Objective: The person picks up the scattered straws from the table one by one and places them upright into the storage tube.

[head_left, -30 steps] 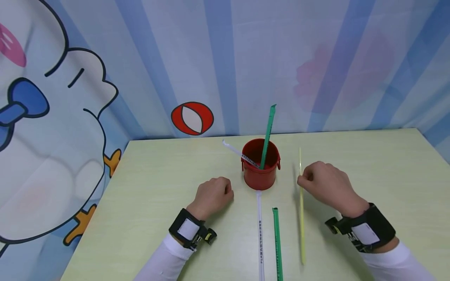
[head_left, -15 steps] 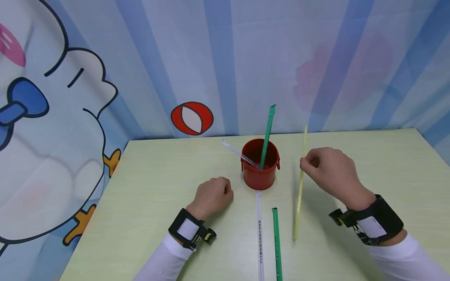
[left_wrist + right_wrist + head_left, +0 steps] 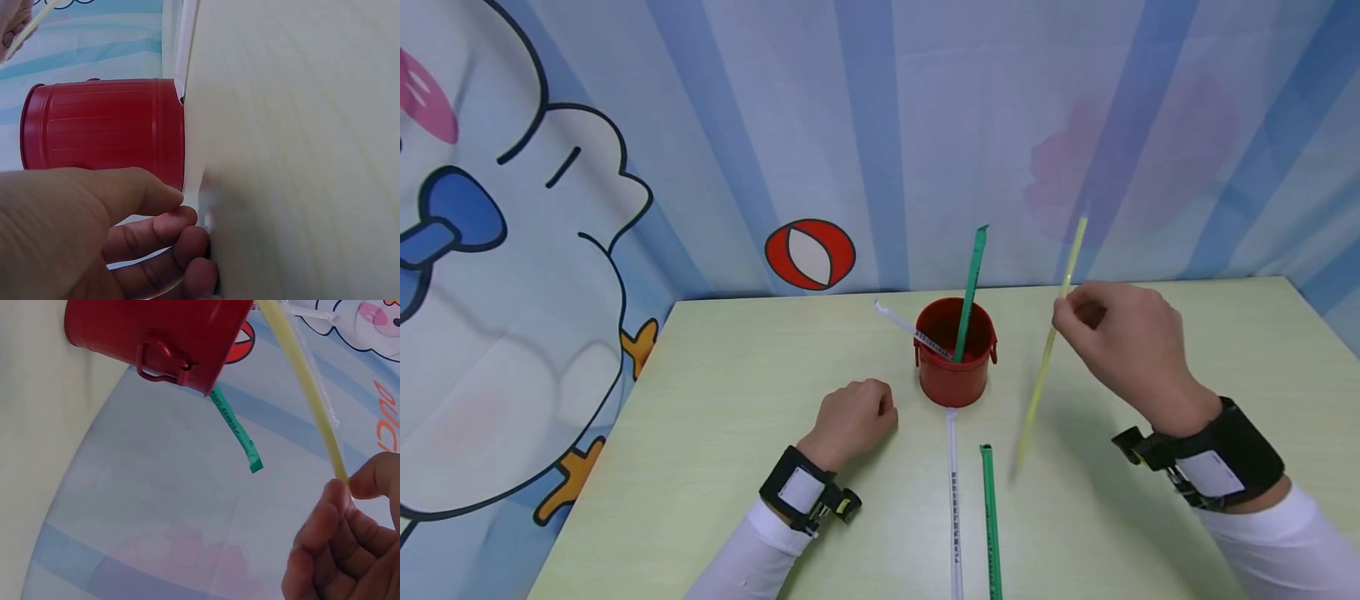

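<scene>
My right hand (image 3: 1127, 354) pinches a yellow straw (image 3: 1037, 387) in a clear wrapper between thumb and fingertips. The straw slants, its top leaning to the right, and is held up to the right of a small red bucket (image 3: 953, 385). In the right wrist view, the pinch is on the straw (image 3: 306, 381) near one end of what shows. A green wrapped straw (image 3: 972, 279) and a white wrapped straw (image 3: 895, 316) lean inside the bucket. To the bucket's left, my left hand (image 3: 850, 421) rests on the table with fingers loosely curled, holding nothing.
In front of the bucket, another white wrapped straw (image 3: 955, 508) and another green one (image 3: 991, 521) lie side by side on the pale table (image 3: 700, 467). A printed cartoon curtain (image 3: 940, 150) hangs along the table's back and left edges.
The right hand has risen and moved away toward the back right with the yellow straw, which has gone from nearly straight to slanted. Left hand, bucket and other straws are unmoved.
</scene>
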Demonstrator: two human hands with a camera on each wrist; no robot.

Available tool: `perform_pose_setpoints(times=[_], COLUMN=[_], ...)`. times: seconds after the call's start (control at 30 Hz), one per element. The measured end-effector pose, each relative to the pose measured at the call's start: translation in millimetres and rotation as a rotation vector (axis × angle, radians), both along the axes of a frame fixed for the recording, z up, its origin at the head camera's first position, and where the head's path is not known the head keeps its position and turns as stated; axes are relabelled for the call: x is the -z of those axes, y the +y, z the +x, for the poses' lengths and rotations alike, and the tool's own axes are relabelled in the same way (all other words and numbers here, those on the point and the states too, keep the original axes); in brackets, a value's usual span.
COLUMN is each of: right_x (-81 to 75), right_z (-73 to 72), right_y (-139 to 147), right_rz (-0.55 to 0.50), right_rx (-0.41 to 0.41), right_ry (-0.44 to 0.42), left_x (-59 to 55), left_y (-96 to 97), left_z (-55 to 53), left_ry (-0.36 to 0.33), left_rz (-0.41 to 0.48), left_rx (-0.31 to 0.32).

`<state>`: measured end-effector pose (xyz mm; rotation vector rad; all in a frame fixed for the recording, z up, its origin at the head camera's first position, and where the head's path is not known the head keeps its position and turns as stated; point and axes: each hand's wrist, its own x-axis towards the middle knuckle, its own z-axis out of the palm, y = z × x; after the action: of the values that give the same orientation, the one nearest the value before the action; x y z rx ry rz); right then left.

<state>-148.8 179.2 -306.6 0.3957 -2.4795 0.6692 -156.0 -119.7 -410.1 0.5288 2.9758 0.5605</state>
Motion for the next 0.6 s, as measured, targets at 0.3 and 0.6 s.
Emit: perform_pose_setpoints(times=[0.3, 0.6], right_x=[-13.0, -31.8], right_z=[0.2, -1.5], right_y=[-5, -6], right_rz=[-0.091, -0.208], right_rx=[-0.022, -0.053], right_ry=[0.168, 0.307], left_x=[-0.2, 0.5], left_y=[-0.2, 0.3], left_z=[0.6, -0.9], left_ry=[0.001, -0.009], left_rz=[-0.003, 0.000], left_rx=[0.001, -0.003])
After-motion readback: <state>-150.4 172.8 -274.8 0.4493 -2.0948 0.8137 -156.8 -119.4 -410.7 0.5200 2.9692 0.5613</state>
